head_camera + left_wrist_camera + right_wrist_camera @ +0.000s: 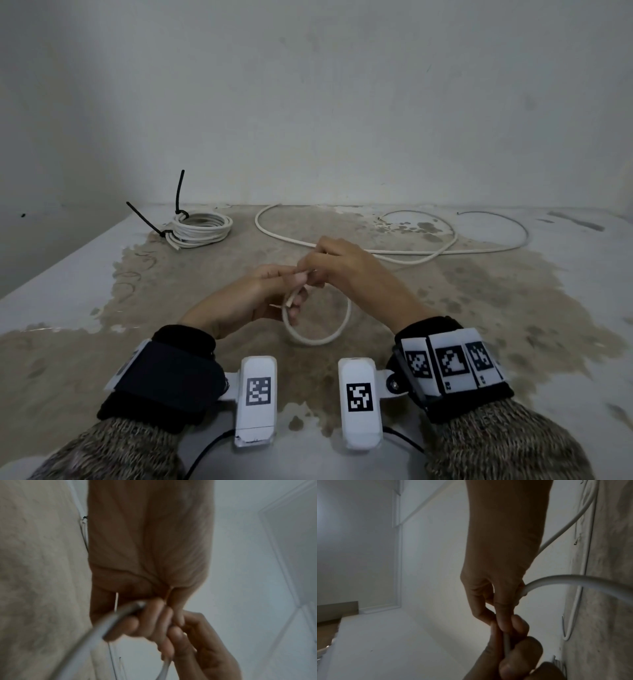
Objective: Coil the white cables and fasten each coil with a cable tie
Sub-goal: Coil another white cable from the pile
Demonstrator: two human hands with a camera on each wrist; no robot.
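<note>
1. Left hand (255, 298): fingers curled round the free end of the white cable (346, 322), palm turned up/inward. Cut tip pokes out just below the fingers. Confirmed in left wrist view, cable end (109, 623) runs under the curled fingers.
2. Right hand (337, 265): thumb + fingertips pinch the same cable right next to the left hand's grip; the two hands touch. Right wrist view shows cable (573, 582) entering the fingers from the side.
3. Between/below the hands: one loop of cable formed, hanging down toward the person, bottom of loop at or just above the bench (513, 325), can't tell which.
4. Rest of that cable runs away from the right hand across the bench toward the wall, lying in wide loose curves; far end sits at back right.
5. Back left of bench, well apart from hands: finished coil (202, 228), white, several turns, lying flat, w/ two black cable ties (178, 192) on it, tails sticking up and out to the left.
6. Bench top: white w/ big worn brown patch in the middle. Plain stained wall (342, 102) behind.
7. Both wrists carry cam units w/ black-white markers; knit sleeves (496, 445) visible.
</note>
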